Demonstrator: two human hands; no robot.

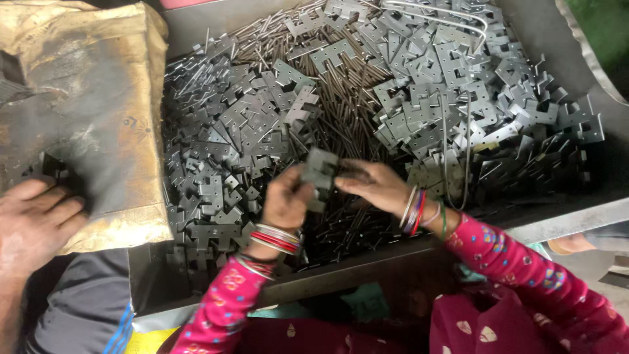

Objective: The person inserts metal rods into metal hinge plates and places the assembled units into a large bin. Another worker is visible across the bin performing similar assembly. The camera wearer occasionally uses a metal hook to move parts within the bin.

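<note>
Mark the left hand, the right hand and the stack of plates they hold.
left hand (pixel 285 200), head view, back of the hand.
right hand (pixel 373 185), head view, back of the hand.
stack of plates (pixel 320 172), head view, top plate's face between both hands.

Grey metal bin (pixel 563 219), worn yellow sack (pixel 85 98) at left, dim light

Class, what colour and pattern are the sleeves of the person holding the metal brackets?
Bright pink sleeves with small multicoloured floral prints, shown best in the head view.

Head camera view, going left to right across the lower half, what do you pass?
Another person's hand → worn cardboard box → left hand → stack of metal plates → right hand → bangles
</note>
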